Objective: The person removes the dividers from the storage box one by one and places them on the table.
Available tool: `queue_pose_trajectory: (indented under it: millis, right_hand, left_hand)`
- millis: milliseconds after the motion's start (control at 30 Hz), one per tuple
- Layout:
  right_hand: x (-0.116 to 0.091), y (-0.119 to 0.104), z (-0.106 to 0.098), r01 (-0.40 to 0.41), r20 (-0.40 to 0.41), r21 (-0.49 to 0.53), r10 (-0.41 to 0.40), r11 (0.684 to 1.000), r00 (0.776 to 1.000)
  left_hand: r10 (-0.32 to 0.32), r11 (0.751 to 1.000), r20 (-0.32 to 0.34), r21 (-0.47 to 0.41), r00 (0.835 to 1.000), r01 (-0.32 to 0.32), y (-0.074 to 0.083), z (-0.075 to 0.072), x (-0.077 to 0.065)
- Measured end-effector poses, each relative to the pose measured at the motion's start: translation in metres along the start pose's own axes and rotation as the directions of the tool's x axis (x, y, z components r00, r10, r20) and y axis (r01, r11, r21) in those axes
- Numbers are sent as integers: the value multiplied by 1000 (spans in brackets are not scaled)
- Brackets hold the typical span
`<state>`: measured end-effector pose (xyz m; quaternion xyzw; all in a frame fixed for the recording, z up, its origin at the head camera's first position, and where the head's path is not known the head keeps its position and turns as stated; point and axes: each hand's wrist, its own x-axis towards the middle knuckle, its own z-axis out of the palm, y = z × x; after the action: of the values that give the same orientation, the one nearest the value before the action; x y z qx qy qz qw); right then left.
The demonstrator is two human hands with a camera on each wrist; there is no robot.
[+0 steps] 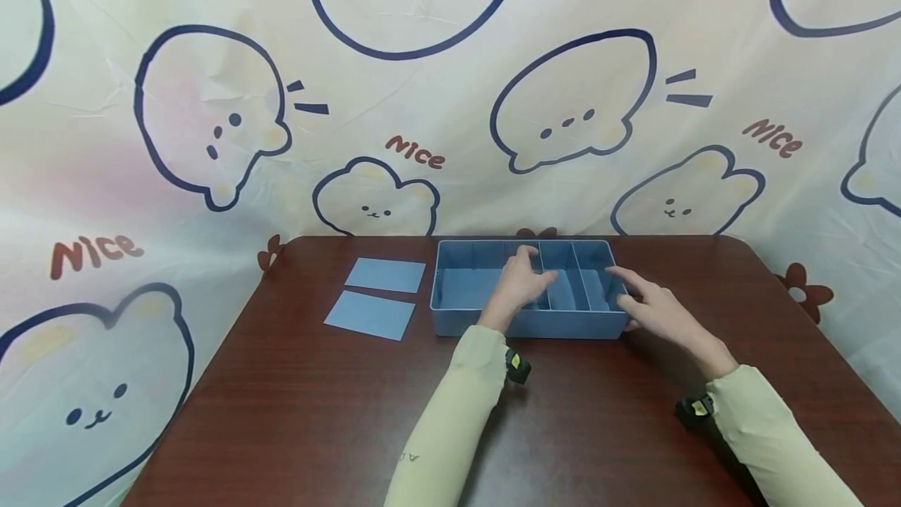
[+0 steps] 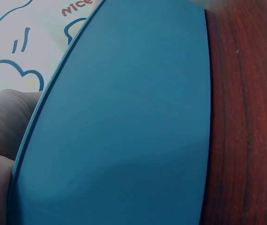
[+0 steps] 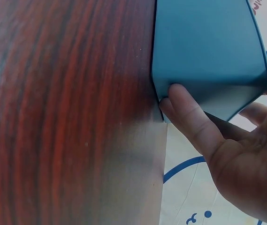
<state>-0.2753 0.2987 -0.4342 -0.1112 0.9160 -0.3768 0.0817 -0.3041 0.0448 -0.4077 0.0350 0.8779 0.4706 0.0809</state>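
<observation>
A long blue storage box [image 1: 563, 325] stands on the table, with upright dividers [image 1: 581, 280] splitting its right part into narrow compartments. My left hand [image 1: 519, 282] reaches over the front wall, its thumb and forefinger spread apart around the top of a divider near the middle. The other fingers are hidden. In the left wrist view, part of that hand shows behind the box's front wall. My right hand [image 1: 658, 307] holds the box's right end, with the forefinger and thumb at the rim. Two of its fingers [image 3: 189, 112] rest against the outer end wall.
Two flat blue rectangular panels [image 1: 385, 275] [image 1: 371, 315] lie on the dark wooden table [image 1: 281, 397] left of the box. A cloth with cartoon drawings [image 1: 394, 100] hangs behind the table and along its sides.
</observation>
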Motion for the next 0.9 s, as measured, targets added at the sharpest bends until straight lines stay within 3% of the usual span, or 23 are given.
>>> queue_pose_trajectory:
  millis: [600,900]
  right_hand:
    - [-1,-2,-2,-4,-5,8,4,1000,1000]
    - [0,0,0,-5,-7,-9,5,1000,1000]
  left_hand:
    - [-21,1000,20,-14,1000,22,3,0,2]
    - [-36,997,20,74,999,35,4,1,-1]
